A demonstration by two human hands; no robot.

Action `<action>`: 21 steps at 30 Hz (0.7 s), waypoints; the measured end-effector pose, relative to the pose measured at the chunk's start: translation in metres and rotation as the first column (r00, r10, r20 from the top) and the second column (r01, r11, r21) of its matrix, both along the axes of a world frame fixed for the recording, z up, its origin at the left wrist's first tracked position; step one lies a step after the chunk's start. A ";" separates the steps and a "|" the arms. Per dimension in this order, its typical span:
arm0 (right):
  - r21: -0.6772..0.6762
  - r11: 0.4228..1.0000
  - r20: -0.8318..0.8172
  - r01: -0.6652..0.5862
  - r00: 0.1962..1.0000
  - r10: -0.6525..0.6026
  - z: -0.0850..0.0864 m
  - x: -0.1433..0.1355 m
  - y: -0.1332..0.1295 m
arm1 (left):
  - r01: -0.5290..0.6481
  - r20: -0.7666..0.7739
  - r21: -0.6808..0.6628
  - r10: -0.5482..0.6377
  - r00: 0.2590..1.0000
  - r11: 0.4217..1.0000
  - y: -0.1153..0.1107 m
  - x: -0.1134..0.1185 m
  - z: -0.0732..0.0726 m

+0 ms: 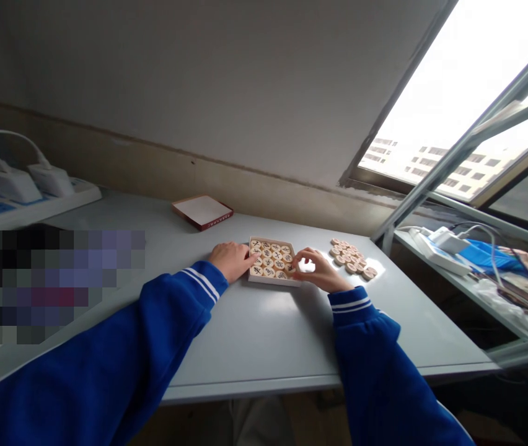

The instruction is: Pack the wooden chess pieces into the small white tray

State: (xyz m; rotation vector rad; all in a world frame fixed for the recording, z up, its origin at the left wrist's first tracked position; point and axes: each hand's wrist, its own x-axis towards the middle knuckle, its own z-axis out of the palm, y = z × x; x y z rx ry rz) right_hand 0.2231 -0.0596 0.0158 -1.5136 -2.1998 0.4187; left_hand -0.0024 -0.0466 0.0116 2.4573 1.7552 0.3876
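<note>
Blue sleeves with white cuff stripes reach in from the near edge across a pale grey table [255,334]. The left hand [232,260] lies palm down, fingers loosely curled, against the left side of a small shallow box [273,280], its fingertips touching the rim and the nearest of the wooden discs [271,257] packed inside in rows, each marked with a dark character; it grips nothing that can be seen. The right hand [318,267] sits at the box's right corner, thumb and forefinger pinched together over a disc at that edge, though whether the disc is lifted or only touched cannot be told. Just beyond the right hand, a loose heap of discs [351,257] lies on the table in bright window light. Farther back and to the left rests a flat red-edged lid [202,212], well apart from the box. At the far left a white power strip [36,201] carries two plugged-in adapters, and at the far right a lower shelf [478,279] holds cables beneath the tilted window [468,99].
</note>
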 end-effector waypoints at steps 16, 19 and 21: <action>0.078 0.996 0.204 -0.030 0.979 0.014 0.004 -0.008 -0.005 | 0.012 0.007 0.004 -0.012 1.000 1.000 -0.001 -0.001 -0.001; 0.057 0.997 0.204 -0.055 0.978 0.042 0.002 -0.009 -0.005 | 0.013 0.003 0.012 -0.013 1.000 1.000 0.000 -0.001 -0.001; 0.065 0.996 0.172 -0.060 0.984 0.048 0.001 -0.008 -0.002 | 0.014 -0.003 0.015 -0.014 1.000 1.000 0.000 -0.001 -0.002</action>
